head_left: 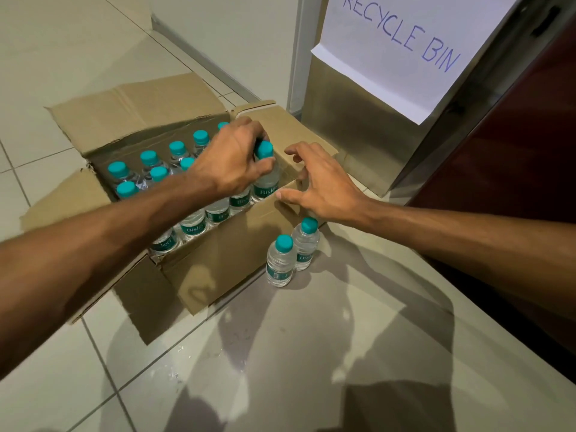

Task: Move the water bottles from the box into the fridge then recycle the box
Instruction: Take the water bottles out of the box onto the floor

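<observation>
Right now your left hand (232,162) is wrapped around the neck and shoulder of one water bottle (265,176), fingers curled behind it and thumb pressed across the front just under its teal cap. That bottle stands higher than its neighbours, at the right-hand end of the row along the near wall of the cardboard box (218,260). Your right hand (318,185) hovers just beside it with the fingers spread and bent, gripping nothing; its thumb lies along the top of the box's near wall at the right corner, and whether it actually touches the cardboard cannot be told.

The box sits on the tiled floor (280,353) with its flaps folded outward. More capped bottles (149,168) fill it in rows, their teal caps showing toward the far-left side and their green labels showing along the near wall under your left forearm.

Two bottles on the floor (293,254) stand upright just outside the box's right corner, close together, one a little behind the other, below your right wrist.

Beyond the box, at the upper right, a metal bin (358,126) stands on the floor with a white paper sign (399,42) hanging on its front, hand-lettered "RECYCLE BIN". A dark reddish-brown surface (514,182) fills the right edge of the view.
</observation>
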